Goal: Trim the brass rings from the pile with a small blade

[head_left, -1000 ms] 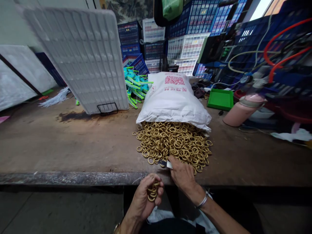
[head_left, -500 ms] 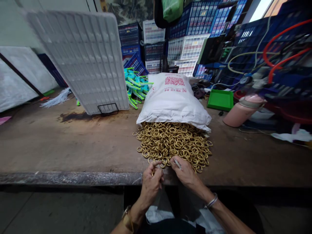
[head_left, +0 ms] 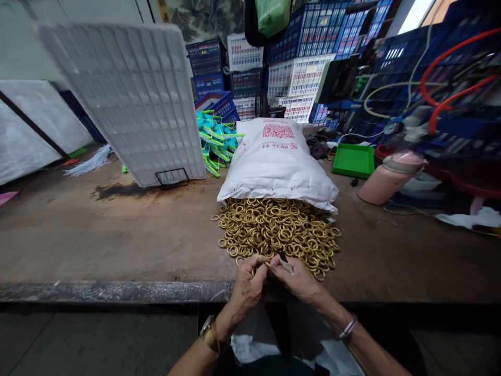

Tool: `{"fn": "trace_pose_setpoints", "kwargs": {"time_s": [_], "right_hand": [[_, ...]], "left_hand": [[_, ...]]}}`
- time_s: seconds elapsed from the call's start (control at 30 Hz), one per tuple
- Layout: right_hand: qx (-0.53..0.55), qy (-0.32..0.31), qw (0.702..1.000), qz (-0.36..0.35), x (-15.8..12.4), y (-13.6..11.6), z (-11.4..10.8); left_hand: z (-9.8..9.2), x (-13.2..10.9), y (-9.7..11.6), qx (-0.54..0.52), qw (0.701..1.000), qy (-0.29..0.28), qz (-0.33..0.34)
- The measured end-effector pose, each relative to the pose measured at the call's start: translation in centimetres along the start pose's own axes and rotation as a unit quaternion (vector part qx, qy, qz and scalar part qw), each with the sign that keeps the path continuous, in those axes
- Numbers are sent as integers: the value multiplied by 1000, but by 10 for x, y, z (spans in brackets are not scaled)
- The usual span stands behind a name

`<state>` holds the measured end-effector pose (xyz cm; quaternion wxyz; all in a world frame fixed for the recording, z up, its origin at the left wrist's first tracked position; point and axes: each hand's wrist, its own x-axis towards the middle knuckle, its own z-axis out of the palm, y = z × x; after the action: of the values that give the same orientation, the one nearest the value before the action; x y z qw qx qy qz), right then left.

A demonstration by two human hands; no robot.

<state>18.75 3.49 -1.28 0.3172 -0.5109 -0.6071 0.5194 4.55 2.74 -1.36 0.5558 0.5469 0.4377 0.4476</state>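
Observation:
At the table's front edge, my left hand (head_left: 247, 284) is closed on a gold ring (head_left: 267, 265), which shows between its fingertips and those of the other hand. My right hand (head_left: 300, 279) meets it from the right, fingers bent around a small, flat tool with a silvery body and a dark end (head_left: 286, 263); its exact kind is unclear. Just beyond both hands lies a heap of gold rings (head_left: 274, 224), spilling from the mouth of a white woven sack (head_left: 274, 162) with red print. My fingers partly hide the nearest rings.
A tall white ribbed plastic tray (head_left: 129, 104) leans on a black wire stand (head_left: 172, 177) at left. Turquoise and lime-green pieces (head_left: 215, 138) lie behind it. A green tray (head_left: 353, 161) and pink bottle (head_left: 389, 177) stand at right, with stacked crates (head_left: 299, 75) behind.
My left hand's pointing finger has bent in, and the two hands have come together at a ring. The tool in my right hand now shows a dark end. The heap looks about the same.

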Motion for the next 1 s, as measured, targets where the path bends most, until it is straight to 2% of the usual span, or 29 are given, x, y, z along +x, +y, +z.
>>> {"fn": "trace_pose_setpoints", "kwargs": {"time_s": [0.13,0.33,0.57,0.8,1.0], "right_hand": [[94,-2,994,50,-4,2,6],[85,21,993,82,-8,4,19],[39,46,998,33,-7,7,16],[-14,81,996,20,-9,5,18],[-11,55,998,11,-16,5,19]], "left_hand": [[1,-7,-7,-24,998,26,-53],[3,-14,-10,19,997,66,-25],[7,-22,-6,5,998,54,-22],[5,-30,0,-50,991,30,-121],[4,-36,-5,-133,976,-22,-168]]}}
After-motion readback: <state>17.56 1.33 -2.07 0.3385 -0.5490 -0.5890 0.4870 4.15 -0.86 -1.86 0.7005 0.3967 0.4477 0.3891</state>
